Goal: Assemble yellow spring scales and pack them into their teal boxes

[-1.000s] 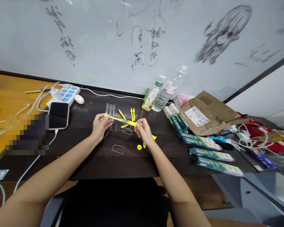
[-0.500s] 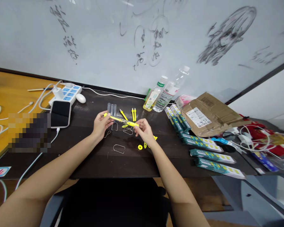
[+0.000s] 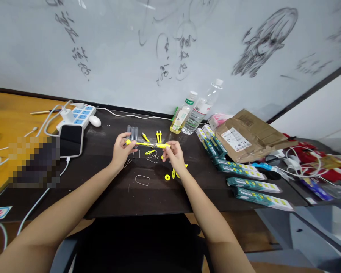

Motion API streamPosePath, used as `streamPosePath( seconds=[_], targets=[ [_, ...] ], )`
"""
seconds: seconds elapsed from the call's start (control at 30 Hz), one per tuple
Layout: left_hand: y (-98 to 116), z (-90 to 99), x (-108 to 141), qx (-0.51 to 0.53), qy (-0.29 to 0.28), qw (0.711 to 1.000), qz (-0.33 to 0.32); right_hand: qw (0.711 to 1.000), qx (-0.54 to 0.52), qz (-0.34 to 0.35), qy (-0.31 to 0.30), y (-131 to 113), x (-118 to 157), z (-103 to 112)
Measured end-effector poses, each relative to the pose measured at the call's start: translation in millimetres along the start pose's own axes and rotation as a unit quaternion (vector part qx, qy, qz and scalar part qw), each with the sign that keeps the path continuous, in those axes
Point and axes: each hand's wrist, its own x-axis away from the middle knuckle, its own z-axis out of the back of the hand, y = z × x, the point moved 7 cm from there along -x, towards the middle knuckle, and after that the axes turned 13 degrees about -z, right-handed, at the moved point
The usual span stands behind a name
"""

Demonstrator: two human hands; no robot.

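Levelled since the earlier frame: yellow pen (image 3: 148, 144), formerly slanted, now being held near-horizontal above the dark desk (image 3: 108, 189). Its left end is being pinched by the left hand (image 3: 121, 149), its right end by the right hand (image 3: 174, 153). Clear tubes (image 3: 132, 132) are lying just behind; a yellow ring (image 3: 167, 177) is lying nearer.

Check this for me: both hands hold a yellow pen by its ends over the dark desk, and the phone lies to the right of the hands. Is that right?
Not quite. The head view shows the phone lying to the left of the hands, beside the power strip. The rest stands: the left hand and right hand hold the yellow pen by its ends over the dark desk.
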Motion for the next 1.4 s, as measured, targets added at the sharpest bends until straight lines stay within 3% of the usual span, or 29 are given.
streamPosePath(
  seconds=[0.3,0.43,0.5,0.57,0.7,0.8,0.9,1.13,1.3,1.4],
  targets=[
    [-1.1,2.3,-0.5,-0.018,0.002,1.000,-0.013,1.000,0.012,0.019,-0.007,2.1,0.5,-1.0],
    [-4.0,-1.0,0.6,-0.045,-0.027,0.999,-0.006,0.999,0.013,0.032,-0.003,2.0,0.9,-0.6],
    [-6.8,-6.7,3.5,-0.081,-0.078,0.994,0.006,0.999,0.008,0.040,0.008,0.0,1.0,1.4],
    [-8.7,-16.1,9.7,-0.138,-0.165,0.977,0.014,0.999,0.000,0.047,0.025,-3.1,1.2,4.7],
    [-6.2,-36.5,28.5,-0.284,-0.356,0.890,-0.027,0.998,0.003,0.051,0.028,-8.3,2.2,6.1],
    [1.4,-43.9,34.9,-0.338,-0.392,0.850,-0.098,0.998,0.026,0.050,0.000,-8.9,3.6,1.5],
    [-0.1,-47.2,38.7,-0.319,-0.404,0.852,-0.091,0.998,0.032,0.048,-0.007,-9.5,4.4,0.3],
    [-13.9,-50.6,52.6,-0.206,-0.411,0.886,0.059,0.999,-0.019,0.029,-0.002,-12.1,0.3,2.8],
    [-17.0,-58.6,63.3,-0.171,-0.466,0.867,0.051,0.998,-0.057,0.009,0.011,-13.8,-0.4,7.6],
    [-15.1,-59.9,63.6,-0.195,-0.469,0.861,0.026,0.997,-0.081,-0.006,-0.001,-13.9,1.0,5.4]
  ],
)
